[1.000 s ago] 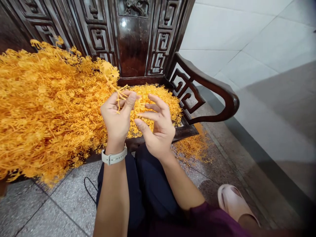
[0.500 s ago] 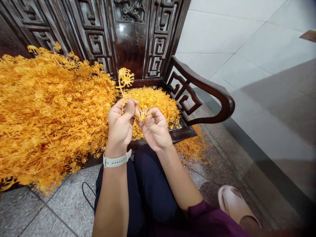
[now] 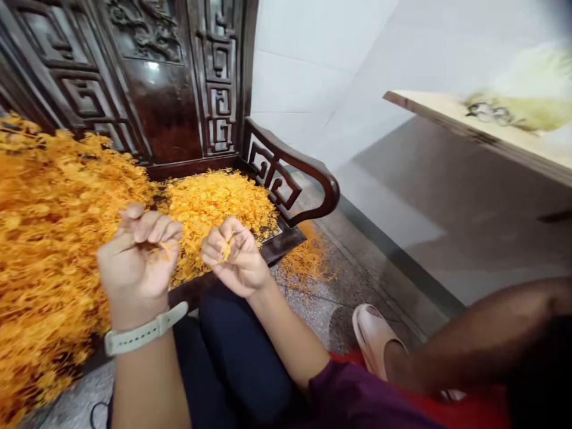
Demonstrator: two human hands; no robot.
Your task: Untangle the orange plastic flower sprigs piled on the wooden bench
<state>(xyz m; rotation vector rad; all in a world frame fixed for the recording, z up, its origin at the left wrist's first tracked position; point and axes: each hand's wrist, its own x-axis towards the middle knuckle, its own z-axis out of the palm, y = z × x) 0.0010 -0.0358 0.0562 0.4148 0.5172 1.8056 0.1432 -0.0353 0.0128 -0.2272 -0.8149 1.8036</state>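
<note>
My left hand, with a pale watch strap on the wrist, is closed and blurred in front of the large heap of orange plastic flower sprigs. Thin orange strands show at its palm; the rest of what it holds is hidden. To its right, my right hand pinches small orange plastic flower pieces between curled fingers. The two hands are apart. Behind them, a lower pile of orange flower heads lies on the dark wooden bench seat.
A carved bench back and curved armrest bound the seat. Orange stems lie on the floor beside it. At right, a wooden tabletop bears glasses. Another person's leg and a pink slipper are near.
The view has swung to the right. My hands, close together before, have separated. The upright sprig that stood above my left hand no longer shows there.
</note>
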